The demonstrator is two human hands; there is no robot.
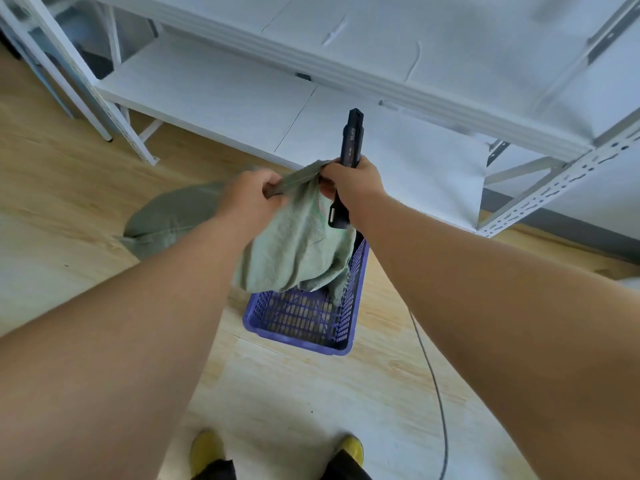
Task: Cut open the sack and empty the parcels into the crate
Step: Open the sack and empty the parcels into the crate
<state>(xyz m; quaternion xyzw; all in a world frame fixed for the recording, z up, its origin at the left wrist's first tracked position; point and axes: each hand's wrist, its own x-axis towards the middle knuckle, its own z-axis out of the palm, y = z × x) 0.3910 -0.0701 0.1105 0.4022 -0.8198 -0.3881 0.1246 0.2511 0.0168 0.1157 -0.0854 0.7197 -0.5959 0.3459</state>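
Observation:
A green woven sack hangs upside down over a blue slatted crate on the floor. My left hand grips the sack's upper edge. My right hand pinches the same edge and also holds a black utility knife upright, its tip pointing away from me. The sack's lower end droops into the crate and hides the far half of it. No parcels show in the visible part of the crate.
A second green sack, full, lies on the wooden floor to the left. White metal shelving stands just behind the crate. A thin cable runs across the floor on the right. My yellow shoes are at the bottom edge.

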